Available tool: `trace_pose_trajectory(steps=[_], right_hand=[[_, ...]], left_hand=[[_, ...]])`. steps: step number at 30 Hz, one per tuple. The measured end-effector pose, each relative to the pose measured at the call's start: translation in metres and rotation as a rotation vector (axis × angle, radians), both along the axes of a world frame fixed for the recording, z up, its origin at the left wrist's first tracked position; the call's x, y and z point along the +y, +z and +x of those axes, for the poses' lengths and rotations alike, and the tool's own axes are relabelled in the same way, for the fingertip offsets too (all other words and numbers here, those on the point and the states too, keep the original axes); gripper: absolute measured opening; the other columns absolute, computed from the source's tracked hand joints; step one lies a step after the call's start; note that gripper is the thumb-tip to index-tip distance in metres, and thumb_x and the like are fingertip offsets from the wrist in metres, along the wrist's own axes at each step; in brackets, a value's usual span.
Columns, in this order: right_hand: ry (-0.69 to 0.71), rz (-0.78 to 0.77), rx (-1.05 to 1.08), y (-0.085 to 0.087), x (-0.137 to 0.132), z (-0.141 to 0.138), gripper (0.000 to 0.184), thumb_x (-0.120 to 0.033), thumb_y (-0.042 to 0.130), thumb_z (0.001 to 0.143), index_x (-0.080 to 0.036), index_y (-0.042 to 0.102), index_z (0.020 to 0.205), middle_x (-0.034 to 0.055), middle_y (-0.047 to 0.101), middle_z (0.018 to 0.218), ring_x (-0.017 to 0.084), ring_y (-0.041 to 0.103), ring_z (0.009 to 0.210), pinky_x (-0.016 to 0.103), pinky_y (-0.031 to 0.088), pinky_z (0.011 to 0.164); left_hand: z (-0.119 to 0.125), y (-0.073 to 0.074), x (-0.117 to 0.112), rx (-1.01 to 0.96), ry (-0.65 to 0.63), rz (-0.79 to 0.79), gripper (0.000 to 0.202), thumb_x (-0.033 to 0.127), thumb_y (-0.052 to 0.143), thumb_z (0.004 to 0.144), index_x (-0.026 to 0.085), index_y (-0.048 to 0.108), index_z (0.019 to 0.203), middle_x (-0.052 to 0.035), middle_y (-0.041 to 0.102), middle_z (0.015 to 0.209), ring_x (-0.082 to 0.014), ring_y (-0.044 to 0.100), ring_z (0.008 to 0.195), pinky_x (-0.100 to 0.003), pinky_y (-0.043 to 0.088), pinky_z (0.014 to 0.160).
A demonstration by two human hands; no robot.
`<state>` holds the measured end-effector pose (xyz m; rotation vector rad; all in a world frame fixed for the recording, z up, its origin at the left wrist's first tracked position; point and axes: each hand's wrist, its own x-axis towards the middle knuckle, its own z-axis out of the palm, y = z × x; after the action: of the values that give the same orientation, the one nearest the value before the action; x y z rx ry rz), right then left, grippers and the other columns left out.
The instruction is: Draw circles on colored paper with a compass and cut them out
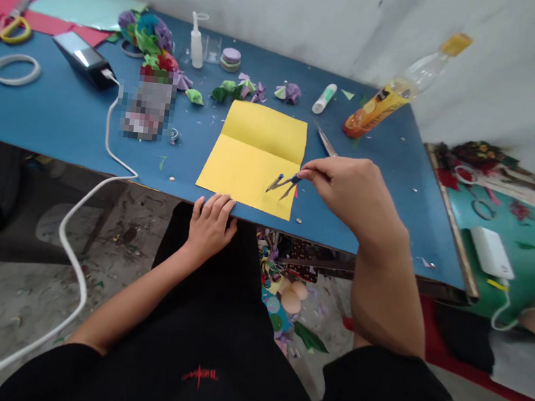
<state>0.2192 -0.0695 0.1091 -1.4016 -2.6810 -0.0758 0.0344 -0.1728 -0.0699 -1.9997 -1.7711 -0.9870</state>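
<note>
A yellow sheet of paper [257,161], creased across its middle, lies near the front edge of the blue table. My right hand [346,187] pinches a drawing compass [289,183] by its top, legs spread and pointing down over the paper's lower right part. Whether the compass tips touch the paper, I cannot tell. My left hand [211,223] rests at the table edge, fingers laid out along the paper's lower border, with nothing held. Just beyond my right hand lies a pair of scissors [326,141], its handles hidden behind the hand.
Crumpled paper flowers [151,36], a glue stick [325,99] and an orange drink bottle [382,104] stand or lie behind the paper. A white cable [98,200] runs from a black device [85,62] over the front edge. Red-and-yellow scissors [7,26] lie far left.
</note>
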Motion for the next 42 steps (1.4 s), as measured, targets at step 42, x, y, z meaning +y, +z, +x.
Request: trace_pose_trajectory(steps=[42], right_hand=[[0.139, -0.150, 0.037, 0.007, 0.000, 0.004, 0.037, -0.012, 0.043, 0.084, -0.025, 0.074, 0.098, 0.0010, 0.075, 0.095, 0.021, 0.070, 0.089, 0.032, 0.051, 0.080]], left_hand=[[0.000, -0.003, -0.001, -0.053, -0.020, -0.060, 0.037, 0.026, 0.053, 0.087, 0.018, 0.053, 0.123, -0.0139, 0.064, 0.121, -0.0273, 0.055, 0.117, -0.042, 0.022, 0.110]])
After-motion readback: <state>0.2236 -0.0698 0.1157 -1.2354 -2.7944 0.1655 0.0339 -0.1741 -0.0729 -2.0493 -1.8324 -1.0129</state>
